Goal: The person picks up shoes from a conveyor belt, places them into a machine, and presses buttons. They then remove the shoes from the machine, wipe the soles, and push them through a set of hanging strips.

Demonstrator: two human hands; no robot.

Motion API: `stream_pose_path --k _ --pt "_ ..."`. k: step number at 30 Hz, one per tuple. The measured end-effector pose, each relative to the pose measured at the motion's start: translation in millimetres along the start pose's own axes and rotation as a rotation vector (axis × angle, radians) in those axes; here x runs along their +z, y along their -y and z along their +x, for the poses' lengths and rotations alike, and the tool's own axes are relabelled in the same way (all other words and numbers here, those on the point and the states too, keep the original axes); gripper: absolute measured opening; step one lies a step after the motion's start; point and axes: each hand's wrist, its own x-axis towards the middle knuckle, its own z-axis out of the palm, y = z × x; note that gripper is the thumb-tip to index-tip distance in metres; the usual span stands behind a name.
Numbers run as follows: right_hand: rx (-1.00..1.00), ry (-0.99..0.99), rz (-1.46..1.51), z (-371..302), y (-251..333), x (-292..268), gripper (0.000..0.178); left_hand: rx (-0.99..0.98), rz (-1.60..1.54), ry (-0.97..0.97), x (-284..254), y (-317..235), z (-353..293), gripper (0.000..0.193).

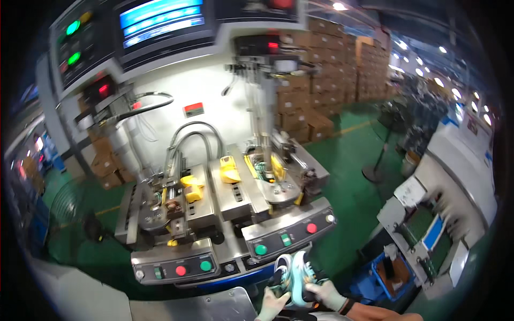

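Observation:
Low in front of me, just past the near edge of the machine, I hold a pair of sneakers close together. They are dark and white, with pale teal soles. My left hand (273, 303), in a whitish glove, grips the left sneaker (283, 267). My right hand (328, 295), gloved alike and with a dark band at the wrist, is closed on the right sneaker (302, 270). The two shoes touch along their sides. Motion blurs their finer detail, and my fingers cover parts of the heel ends.
A metal two-station machine (235, 206) stands ahead, with yellow blocks (229, 170), button panels (289, 235) and a lit screen (161, 21). Right of me are a blue crate (377, 267) and a white machine (460, 160). Cartons (324, 69) and a floor fan (393, 117) stand behind.

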Motion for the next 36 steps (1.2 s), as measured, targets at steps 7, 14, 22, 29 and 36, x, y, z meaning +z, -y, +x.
stream_pose_path --k 7,14,22,29,36 --pt "-0.214 -0.517 0.521 -54 75 -164 0.029 0.075 0.013 0.626 173 -150 63 0.057" --pt "-0.279 -1.304 -0.159 -129 106 -366 0.040 0.450 0.013 0.993 413 -247 68 0.064" --pt "0.156 -1.677 -0.484 -68 61 -541 0.076 0.721 0.265 0.782 653 -209 100 0.077" --pt "-0.248 -1.825 -0.898 -28 66 -566 0.072 0.876 0.098 0.978 636 -216 109 0.066" --pt "-0.347 -0.299 -0.029 48 81 -293 0.042 0.466 0.350 0.797 316 -96 98 0.041"
